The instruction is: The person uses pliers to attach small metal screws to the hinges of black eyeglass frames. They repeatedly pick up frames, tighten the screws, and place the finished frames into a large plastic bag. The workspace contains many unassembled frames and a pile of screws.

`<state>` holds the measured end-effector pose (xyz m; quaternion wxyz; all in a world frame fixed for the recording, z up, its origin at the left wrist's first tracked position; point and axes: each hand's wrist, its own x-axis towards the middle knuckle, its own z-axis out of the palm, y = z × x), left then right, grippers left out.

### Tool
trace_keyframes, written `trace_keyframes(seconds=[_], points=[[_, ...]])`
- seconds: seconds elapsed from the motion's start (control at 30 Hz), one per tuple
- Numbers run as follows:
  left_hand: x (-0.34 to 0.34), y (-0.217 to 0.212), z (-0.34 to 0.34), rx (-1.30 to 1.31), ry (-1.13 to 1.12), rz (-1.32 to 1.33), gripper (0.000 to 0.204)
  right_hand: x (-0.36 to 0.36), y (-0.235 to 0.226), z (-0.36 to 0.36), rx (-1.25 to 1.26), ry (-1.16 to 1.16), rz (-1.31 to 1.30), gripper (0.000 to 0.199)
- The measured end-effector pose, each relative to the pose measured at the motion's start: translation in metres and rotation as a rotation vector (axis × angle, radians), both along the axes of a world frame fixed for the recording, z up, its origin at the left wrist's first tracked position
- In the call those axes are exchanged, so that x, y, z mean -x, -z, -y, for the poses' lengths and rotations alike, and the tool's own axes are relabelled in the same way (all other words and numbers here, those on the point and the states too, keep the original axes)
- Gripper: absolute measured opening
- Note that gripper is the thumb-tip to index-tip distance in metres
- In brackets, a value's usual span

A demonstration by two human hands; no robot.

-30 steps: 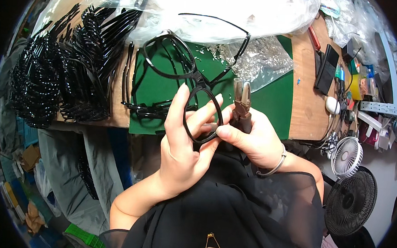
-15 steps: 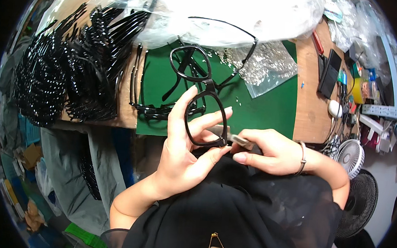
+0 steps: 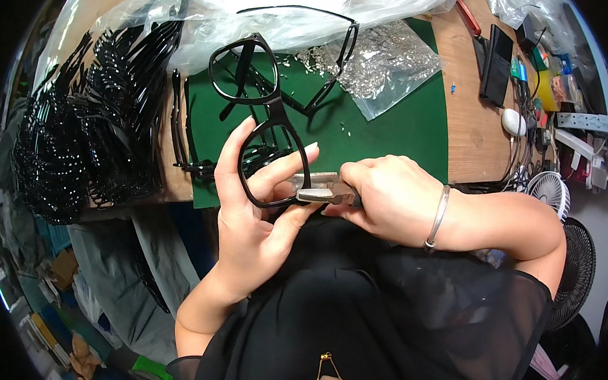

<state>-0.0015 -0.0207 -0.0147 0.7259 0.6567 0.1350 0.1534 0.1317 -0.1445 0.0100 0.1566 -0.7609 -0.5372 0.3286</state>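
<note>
My left hand (image 3: 249, 232) grips a black glasses frame (image 3: 275, 110) by its lower rim, thumb and fingers closed around the near corner. The frame stands tilted over the mat, its two rims one above the other, with no lens that I can make out. My right hand (image 3: 397, 196) is wrapped around metal pliers (image 3: 316, 194). Their jaws lie at the frame's near corner, beside my left thumb tip; whether they bite on it I cannot tell. Past the frame, several black glasses parts (image 3: 246, 160) lie on the green mat (image 3: 390, 143).
Heaps of shiny black temple arms (image 3: 63, 147) cover the left of the table. A clear bag of small metal pieces (image 3: 388, 63) lies at the mat's far side, pieces spilled beside it. At right are a black phone (image 3: 496, 66), cables and fans (image 3: 549, 194).
The pliers have come from beside the frame to its near corner, overlapping it. My right hand has turned, its back now facing up. The whole view has shifted a little.
</note>
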Motion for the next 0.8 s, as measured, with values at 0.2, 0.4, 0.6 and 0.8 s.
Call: trace_keyframes(seconds=[0.2,0.4,0.6,0.8], points=[[-0.006,-0.002,-0.004,0.073,-0.028,-0.058,0.083,-0.026,0.007,0.007,-0.1,0.056,-0.17,0.029],[-0.014,0.009,-0.012,-0.014,0.006,0.099,0.086,-0.017,0.068,0.024,-0.198,0.257,-0.051,0.019],[0.014,-0.014,-0.007,0.397,-0.158,0.317,0.076,-0.041,0.096,0.011,-0.21,0.355,0.185,0.013],[0.024,-0.019,-0.001,0.41,-0.124,0.318,0.095,-0.032,0.102,-0.006,-0.109,0.432,0.303,0.015]])
